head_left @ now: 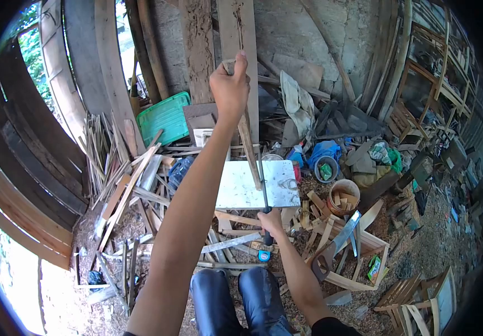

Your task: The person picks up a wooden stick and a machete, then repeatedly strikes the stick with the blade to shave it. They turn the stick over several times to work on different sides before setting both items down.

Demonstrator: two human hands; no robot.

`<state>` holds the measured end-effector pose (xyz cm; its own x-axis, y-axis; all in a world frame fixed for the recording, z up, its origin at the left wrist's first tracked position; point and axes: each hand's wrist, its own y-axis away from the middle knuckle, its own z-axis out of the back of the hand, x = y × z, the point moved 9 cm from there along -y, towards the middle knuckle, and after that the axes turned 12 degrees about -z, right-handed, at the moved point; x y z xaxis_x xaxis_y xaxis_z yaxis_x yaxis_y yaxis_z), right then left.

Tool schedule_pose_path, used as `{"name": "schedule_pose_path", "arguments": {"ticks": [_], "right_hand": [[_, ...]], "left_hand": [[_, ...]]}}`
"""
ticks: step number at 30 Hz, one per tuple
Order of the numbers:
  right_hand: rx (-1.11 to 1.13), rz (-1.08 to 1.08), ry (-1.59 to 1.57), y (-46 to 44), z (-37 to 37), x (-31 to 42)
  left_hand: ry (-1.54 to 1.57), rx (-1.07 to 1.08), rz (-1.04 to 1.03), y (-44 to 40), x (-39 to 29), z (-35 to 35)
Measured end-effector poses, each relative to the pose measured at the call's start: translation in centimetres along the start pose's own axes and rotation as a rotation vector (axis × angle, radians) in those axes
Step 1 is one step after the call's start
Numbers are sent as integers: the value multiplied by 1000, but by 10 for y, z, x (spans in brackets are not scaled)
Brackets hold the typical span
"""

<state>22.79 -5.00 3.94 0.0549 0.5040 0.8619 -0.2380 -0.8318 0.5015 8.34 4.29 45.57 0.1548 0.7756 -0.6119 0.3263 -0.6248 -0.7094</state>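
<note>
Raised in front of me, my left hand (231, 87) is closed round the upper end of a wooden stick (248, 147). The stick slants down, and its lower end meets the white paint-spotted work surface (233, 185). Lower and to the right, my right hand (272, 222) grips a long narrow tool with a black handle (268, 237). Its thin dark shaft (262, 176) points up and away alongside the stick. I cannot tell whether that shaft is a blade or a file, or whether it touches the wood.
A handsaw (339, 239) leans on a wooden frame (359, 280) at right. Behind it stands a bucket of wood offcuts (344, 193). A blue tape measure (264, 256) lies near my knees. Scrap wood and shavings cover the ground; a green crate (164, 120) leans at back left.
</note>
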Motion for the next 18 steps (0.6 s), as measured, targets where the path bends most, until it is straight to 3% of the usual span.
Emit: {"name": "schedule_pose_path", "arguments": {"ticks": [3, 6, 8, 11, 12, 14, 15, 17, 18], "right_hand": [[55, -29, 178, -3, -4, 15], [11, 49, 157, 26, 3, 59], [-145, 371, 136, 47, 10, 95], [-271, 388, 229, 28, 4, 64], [-140, 293, 206, -24, -8, 7], [-76, -125, 159, -25, 7, -44], [-73, -110, 152, -22, 8, -41], [142, -199, -43, -17, -4, -44], [110, -119, 23, -4, -1, -26]], "left_hand": [[-38, 4, -38, 2, 3, 3], [5, -7, -28, -3, -1, 1], [23, -20, -51, -4, 1, 7], [-48, -25, -77, -10, 6, 14], [-41, -25, -80, -10, 5, 13], [-39, -8, -45, -10, 6, 15], [-36, -3, -61, -11, 3, 14], [-41, -45, -51, -8, 3, 20], [-43, -42, -51, -9, 4, 23]]}}
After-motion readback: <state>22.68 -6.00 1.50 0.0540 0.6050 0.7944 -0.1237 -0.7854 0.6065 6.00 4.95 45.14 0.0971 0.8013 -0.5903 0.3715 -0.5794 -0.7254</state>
